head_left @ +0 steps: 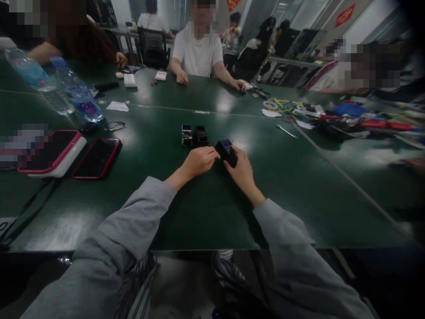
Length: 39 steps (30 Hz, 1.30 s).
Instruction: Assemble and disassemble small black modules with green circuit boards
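A small black box with a dark screen on its top is held, tilted, in my right hand, thumb on the near side and fingers on the far right side. My left hand is closed in a pinch with its fingertips at the box's left edge. Whether they grip the box or some tiny part is hidden. Just beyond my left hand stand a bare circuit board with a small screen and a black open housing, side by side on the green table.
Two water bottles stand at the left, near a red-rimmed phone and a pink-edged device. A wrench lies right of centre, before a heap of cables and tools. People sit across the table.
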Each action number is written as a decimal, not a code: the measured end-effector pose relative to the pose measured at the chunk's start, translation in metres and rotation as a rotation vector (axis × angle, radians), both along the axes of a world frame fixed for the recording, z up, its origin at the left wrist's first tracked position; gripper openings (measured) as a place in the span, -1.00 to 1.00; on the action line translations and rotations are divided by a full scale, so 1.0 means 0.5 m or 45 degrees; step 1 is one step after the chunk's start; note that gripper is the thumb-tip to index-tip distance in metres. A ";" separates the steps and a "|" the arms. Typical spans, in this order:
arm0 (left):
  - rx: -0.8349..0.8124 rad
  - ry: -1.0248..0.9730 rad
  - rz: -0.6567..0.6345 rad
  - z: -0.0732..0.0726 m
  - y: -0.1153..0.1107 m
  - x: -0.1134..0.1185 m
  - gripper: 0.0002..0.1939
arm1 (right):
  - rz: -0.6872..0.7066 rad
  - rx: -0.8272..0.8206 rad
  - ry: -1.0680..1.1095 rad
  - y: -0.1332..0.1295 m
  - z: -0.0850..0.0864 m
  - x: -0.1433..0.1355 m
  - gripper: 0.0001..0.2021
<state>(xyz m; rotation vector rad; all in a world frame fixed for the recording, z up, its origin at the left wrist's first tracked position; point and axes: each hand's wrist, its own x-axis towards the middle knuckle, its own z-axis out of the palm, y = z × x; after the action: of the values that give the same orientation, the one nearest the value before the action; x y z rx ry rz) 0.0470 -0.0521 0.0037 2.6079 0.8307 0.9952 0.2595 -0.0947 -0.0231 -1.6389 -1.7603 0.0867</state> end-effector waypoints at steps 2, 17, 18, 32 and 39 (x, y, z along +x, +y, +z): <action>-0.085 -0.040 0.043 -0.005 -0.014 0.015 -0.69 | 0.097 -0.005 -0.022 -0.044 0.005 0.017 -0.38; -0.766 -0.271 -0.065 -0.034 -0.002 0.029 -0.49 | 0.447 0.042 -0.167 -0.132 0.034 0.025 -0.43; -0.784 -0.282 -0.072 -0.033 -0.002 0.029 -0.48 | 0.458 0.041 -0.172 -0.133 0.034 0.024 -0.42; -1.130 -0.628 -0.231 -0.043 0.009 0.009 -0.35 | 0.309 0.011 0.110 -0.108 0.024 0.022 -0.33; -1.375 -0.911 -0.139 -0.036 -0.005 0.001 -0.43 | 0.226 0.071 0.372 -0.083 0.016 -0.030 -0.29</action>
<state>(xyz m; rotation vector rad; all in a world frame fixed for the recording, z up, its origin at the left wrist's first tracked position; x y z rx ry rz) 0.0475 -0.0546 -0.0144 1.2543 0.7113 0.9501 0.2446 -0.1362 -0.0150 -1.3516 -1.6613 0.3393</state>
